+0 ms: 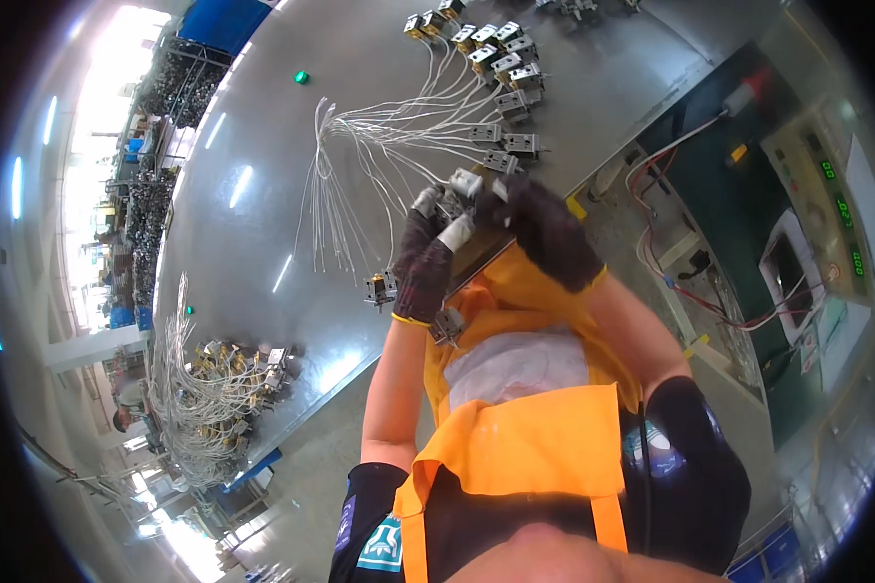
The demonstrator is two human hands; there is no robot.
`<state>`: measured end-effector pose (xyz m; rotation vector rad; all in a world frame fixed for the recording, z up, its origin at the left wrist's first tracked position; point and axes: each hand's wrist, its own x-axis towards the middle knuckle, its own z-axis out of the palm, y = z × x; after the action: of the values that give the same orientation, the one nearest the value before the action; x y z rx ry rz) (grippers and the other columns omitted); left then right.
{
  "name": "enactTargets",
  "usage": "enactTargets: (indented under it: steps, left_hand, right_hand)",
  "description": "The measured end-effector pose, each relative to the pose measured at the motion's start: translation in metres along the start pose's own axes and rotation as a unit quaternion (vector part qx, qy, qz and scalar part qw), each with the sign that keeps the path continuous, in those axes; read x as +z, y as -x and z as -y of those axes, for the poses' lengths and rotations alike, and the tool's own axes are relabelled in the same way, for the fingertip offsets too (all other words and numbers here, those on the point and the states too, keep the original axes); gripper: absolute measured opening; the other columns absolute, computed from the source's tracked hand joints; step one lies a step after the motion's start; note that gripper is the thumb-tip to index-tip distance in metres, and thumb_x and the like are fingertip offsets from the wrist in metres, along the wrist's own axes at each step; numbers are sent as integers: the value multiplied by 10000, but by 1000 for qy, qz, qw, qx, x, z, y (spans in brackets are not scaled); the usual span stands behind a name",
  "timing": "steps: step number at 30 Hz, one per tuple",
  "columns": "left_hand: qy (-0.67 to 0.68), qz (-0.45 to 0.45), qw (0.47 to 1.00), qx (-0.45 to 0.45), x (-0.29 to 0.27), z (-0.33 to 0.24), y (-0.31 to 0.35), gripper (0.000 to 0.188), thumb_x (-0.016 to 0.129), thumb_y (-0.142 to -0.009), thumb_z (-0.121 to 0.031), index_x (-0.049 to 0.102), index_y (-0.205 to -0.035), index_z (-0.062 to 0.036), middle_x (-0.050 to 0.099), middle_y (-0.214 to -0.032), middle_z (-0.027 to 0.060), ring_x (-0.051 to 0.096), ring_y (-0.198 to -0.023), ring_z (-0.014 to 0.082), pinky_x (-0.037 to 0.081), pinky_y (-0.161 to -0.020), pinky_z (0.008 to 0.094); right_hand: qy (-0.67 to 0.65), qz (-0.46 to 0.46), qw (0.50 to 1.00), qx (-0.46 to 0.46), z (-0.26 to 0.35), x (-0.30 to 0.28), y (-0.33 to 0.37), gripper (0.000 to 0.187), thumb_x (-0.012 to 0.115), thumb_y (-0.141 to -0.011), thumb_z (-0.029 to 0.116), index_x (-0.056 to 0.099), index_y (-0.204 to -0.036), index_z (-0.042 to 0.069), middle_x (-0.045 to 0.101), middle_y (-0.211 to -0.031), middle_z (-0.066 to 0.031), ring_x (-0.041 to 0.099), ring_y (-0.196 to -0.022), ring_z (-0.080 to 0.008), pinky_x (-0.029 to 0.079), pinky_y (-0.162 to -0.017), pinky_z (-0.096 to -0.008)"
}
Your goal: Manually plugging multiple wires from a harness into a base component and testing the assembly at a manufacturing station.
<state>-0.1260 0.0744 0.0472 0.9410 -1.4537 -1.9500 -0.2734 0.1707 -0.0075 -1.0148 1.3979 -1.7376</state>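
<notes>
Near the table edge, my left hand (426, 255), in a dark glove with pale fingertips, is closed around a small metal-framed coil (467, 183) on white leads. My right hand (552, 231), also in a dark glove, has its fingers bent against the same cluster; what lies between them is partly hidden. Beyond my hands, a fan of similar coils (507, 66) rests on the table, their white wires (327, 128) gathered to the left. One coil (379, 288) sits beside my left wrist, and another (447, 327) hangs below it, over the table edge.
The grey metal table (253, 126) carries a heap of wired coils (219, 389) at the left and a green round piece (301, 77) farther off. To the right, a dark green surface holds an instrument with green digits (836, 209) and red and white cables (651, 255).
</notes>
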Motion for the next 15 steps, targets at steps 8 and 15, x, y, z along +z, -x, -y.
enactTargets:
  steps: [8, 15]
  left_hand:
    - [-280, -6, 958, 59, 7, 21, -20, 542, 677, -865, -44, 410, -1335, -6, 606, -1041, 71, 577, -958, 145, 479, -887, 295]
    - [-267, 7, 964, -18, 10, 5, -20, 520, 704, -860, -66, 433, -1300, -7, 626, -1093, 93, 594, -1001, 159, 486, -886, 301]
  right_hand:
    - [-310, -109, 929, 168, 11, -27, -5, 211, 495, -1001, 179, 610, -1069, 16, 651, -892, -41, 627, -779, -113, 510, -682, -238]
    - [-86, -44, 978, 185, 16, 0, 40, 206, 560, -981, 159, 630, -1121, 23, 691, -884, -61, 623, -616, -100, 486, -541, -220]
